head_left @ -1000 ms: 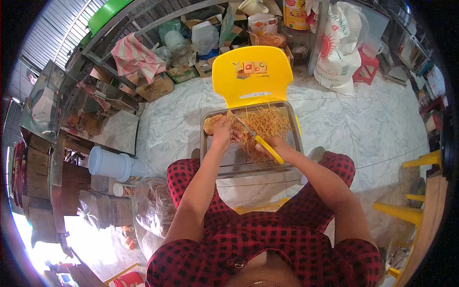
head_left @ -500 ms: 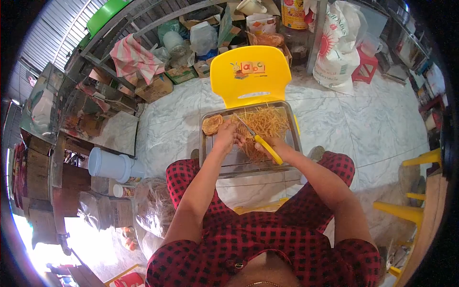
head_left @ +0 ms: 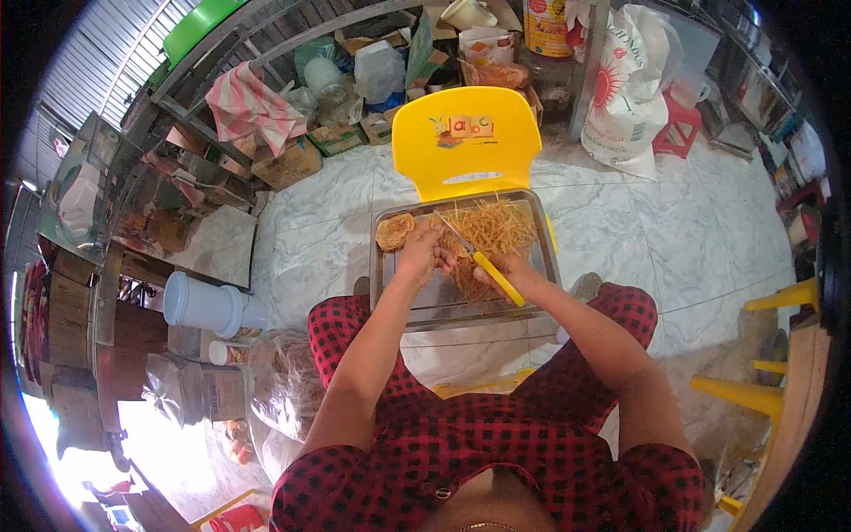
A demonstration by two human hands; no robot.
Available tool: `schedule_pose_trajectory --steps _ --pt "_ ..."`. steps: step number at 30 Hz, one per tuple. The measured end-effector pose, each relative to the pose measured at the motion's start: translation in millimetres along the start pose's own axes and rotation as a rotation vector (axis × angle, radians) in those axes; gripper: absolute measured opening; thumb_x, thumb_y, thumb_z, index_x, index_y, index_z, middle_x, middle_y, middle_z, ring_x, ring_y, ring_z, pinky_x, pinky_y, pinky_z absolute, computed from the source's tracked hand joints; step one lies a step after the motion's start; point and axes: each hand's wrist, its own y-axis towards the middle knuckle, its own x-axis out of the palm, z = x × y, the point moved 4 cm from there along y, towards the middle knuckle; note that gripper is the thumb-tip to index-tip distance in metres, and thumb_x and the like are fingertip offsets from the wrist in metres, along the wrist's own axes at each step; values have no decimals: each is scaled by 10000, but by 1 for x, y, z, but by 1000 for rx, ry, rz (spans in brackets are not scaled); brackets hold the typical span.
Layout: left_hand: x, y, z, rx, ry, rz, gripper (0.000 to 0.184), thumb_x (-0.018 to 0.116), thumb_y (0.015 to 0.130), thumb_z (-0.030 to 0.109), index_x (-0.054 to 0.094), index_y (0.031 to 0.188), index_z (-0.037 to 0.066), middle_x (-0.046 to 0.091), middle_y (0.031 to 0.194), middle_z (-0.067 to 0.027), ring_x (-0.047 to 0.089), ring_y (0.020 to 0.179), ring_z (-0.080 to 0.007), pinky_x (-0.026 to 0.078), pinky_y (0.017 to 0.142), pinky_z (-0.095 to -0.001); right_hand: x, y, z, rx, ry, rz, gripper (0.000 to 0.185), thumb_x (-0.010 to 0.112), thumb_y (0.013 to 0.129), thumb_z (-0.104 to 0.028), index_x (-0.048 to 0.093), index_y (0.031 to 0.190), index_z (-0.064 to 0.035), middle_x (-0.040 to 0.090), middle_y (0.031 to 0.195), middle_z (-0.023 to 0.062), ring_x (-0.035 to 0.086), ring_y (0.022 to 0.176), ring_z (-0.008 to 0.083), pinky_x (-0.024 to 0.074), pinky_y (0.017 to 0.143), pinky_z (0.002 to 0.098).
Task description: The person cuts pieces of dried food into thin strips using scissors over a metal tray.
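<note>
The person's right hand (head_left: 512, 269) grips yellow-handled scissors (head_left: 498, 278); the left hand (head_left: 420, 255) curls beside the blades, its hold impossible to tell. Pale brown strips (head_left: 501, 227) and a round piece (head_left: 394, 232) lie in the tray (head_left: 417, 307), near the yellow chair (head_left: 465, 155)

Premises appear to be a cluttered storage room with a marble-patterned floor (head_left: 612, 222). Cartons (head_left: 288, 161) and plastic containers (head_left: 378, 71) lie beyond the yellow chair (head_left: 465, 133); a printed sack (head_left: 625, 106) stands right of it.
</note>
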Motion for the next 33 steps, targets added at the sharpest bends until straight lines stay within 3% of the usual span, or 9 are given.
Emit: schedule_pose_trajectory --steps 2,12,13,15,18,20,23,33 --pt "5 -4 -3 -79 36 -20 203 424 939 214 441 1081 69 567 660 -97 568 463 -166 452 368 -264 2 3 5 -33 -41 18 593 544 792 -576 609 1021 -32 636 849 182 606 820 301 454 740 376" --pt "11 -3 -14 -80 -31 -46 179 410 934 191 438 1067 75 589 729 -107 574 471 -167 464 352 -258 0 -1 -4 0 10 25 494 581 813 -485 606 1026 -40 638 818 172 615 769 287 460 700 355" --pt "10 -3 -13 -68 -38 -23 172 408 935 193 440 1059 79 588 724 -105 573 469 -168 461 352 -258 1 0 -6 -45 56 32 483 571 826 -482 579 1033 -46 563 703 86 541 614 190 422 557 297" --pt "9 -3 -13 -59 -46 0 165 405 936 195 441 1051 82 587 719 -103 572 467 -168 457 352 -257 3 5 -2 -87 104 38 471 560 839 -479 552 1041 -53 488 587 0 466 459 94 383 415 239" --pt "8 -3 -9 -58 5 -7 159 393 938 192 446 1041 84 584 708 -103 570 464 -173 446 351 -257 1 9 -2 -84 88 64 443 577 836 -455 550 1015 -51 497 590 1 470 450 91 377 408 231" --pt "4 -4 -3 -8 24 49 171 399 935 197 446 1041 70 576 693 -105 566 461 -174 435 349 -256 -2 2 -7 25 248 -50 468 598 806 -491 605 1018 -73 560 638 59 536 560 142 436 529 285" --pt "-15 3 7 97 17 206 191 395 933 193 443 1048 47 562 679 -101 560 453 -173 429 344 -255 -1 -3 -12 -20 230 -81 483 577 812 -517 585 1021 -81 488 595 12 488 509 100 411 479 251" --pt "-34 9 21 187 30 302 173 392 911 160 478 997 37 567 707 -107 543 445 -168 413 330 -263 5 -1 -3 -24 122 -219 521 511 827 -566 562 967 -67 507 630 22 503 520 126 429 495 274"
